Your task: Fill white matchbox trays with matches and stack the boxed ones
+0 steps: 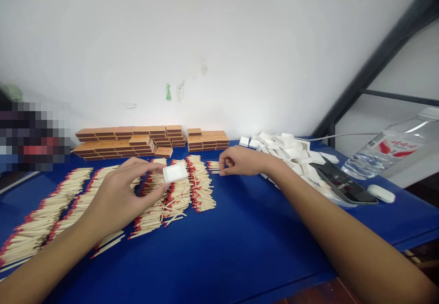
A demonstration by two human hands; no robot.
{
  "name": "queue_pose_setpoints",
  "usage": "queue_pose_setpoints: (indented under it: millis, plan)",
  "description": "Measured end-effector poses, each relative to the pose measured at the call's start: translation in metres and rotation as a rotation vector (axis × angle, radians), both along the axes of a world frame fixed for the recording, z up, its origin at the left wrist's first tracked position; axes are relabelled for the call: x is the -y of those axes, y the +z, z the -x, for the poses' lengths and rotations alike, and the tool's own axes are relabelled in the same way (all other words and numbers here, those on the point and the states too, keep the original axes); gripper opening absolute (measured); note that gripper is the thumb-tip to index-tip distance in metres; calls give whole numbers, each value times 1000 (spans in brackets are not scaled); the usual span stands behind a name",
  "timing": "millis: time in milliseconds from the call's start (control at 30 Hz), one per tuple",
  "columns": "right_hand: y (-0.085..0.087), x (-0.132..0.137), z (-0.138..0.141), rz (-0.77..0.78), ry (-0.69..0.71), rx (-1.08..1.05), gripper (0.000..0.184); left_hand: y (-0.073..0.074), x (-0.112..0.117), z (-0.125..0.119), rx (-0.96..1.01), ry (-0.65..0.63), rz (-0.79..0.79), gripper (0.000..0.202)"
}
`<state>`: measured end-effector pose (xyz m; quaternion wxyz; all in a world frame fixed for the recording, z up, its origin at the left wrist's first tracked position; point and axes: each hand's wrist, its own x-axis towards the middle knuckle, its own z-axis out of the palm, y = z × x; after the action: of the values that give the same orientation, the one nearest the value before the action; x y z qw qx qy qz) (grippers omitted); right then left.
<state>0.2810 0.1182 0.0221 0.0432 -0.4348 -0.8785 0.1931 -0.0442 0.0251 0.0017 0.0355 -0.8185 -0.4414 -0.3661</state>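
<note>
My left hand (132,194) grips a small white matchbox tray (175,172) between thumb and fingertips, its hollow side facing up. Just right of the match rows, my right hand (242,161) is closed at the fingertips on the ends of a few matches (213,167), which point left. Under and beside the left hand lie long rows of loose red-tipped matches (201,187) on the blue tabletop (219,249). Part of these rows is hidden behind my left hand and forearm.
Stacked orange matchboxes (113,146) line the wall, with a smaller stack (208,141) to their right. A heap of white trays (291,151) lies right, by a phone (345,183), a white earbud case (381,193) and a tilted water bottle (387,146). A dark metal frame (370,61) slants behind.
</note>
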Motion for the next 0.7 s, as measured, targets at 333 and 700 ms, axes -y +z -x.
queue_pose_setpoints:
  millis: [333,700]
  plan:
    - [5,8,9,-40,23,-113,11,1,2,-3,6,-16,16,30]
    - [4,62,60,-401,193,-228,10,2,11,-16,-6,-80,-16,29]
